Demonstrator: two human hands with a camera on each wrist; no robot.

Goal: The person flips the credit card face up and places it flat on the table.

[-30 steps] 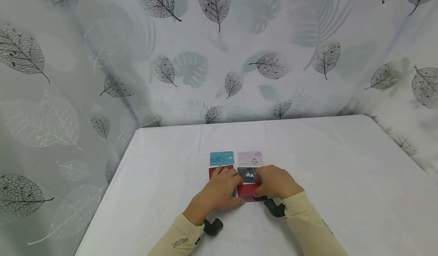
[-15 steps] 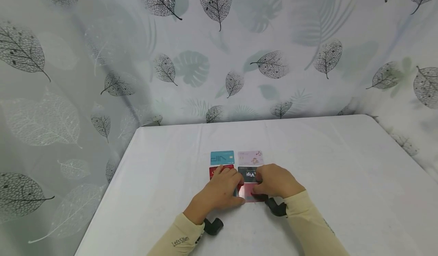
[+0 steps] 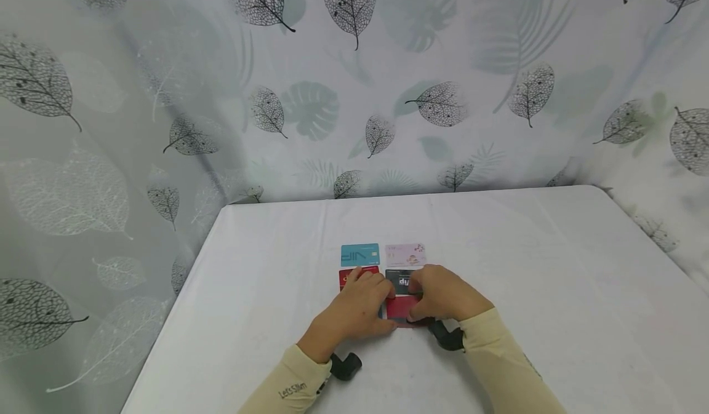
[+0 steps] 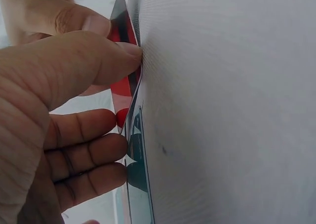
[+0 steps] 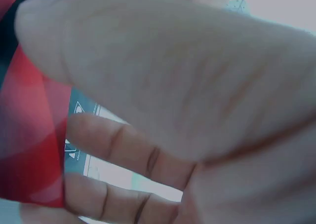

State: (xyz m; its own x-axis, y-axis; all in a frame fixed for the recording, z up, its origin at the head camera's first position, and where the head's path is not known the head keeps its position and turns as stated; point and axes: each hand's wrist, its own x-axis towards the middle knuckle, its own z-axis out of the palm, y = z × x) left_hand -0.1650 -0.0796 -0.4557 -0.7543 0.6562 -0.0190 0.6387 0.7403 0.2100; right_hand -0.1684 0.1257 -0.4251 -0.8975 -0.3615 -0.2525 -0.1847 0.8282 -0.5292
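Observation:
A red card [image 3: 400, 307] with a dark stripe lies at the near right of a small grid of cards, slightly tilted in the left wrist view. My right hand [image 3: 448, 294] holds it, thumb at the near part and fingertips at the far edge. At its left end, my left hand [image 3: 357, 306] grips it between thumb and index finger; the other fingers touch the cards beside it. A teal card [image 4: 138, 177] sits mostly hidden under that hand. Just beyond the red card is a black Vip card [image 3: 394, 277], partly covered by my right fingers.
Farther back lie a blue VIP card [image 3: 359, 254] and a pale pink card [image 3: 405, 254]. A second red card [image 3: 349, 275] is partly hidden by my left fingers. All rest on a white-covered table [image 3: 266, 266] with leaf-patterned cloth [image 3: 310, 112] behind it.
The red card shows a bright glare half a second ago and a plain red face now, its tilt changed. My right fingers have moved slightly left over the black card; the left hand stays put.

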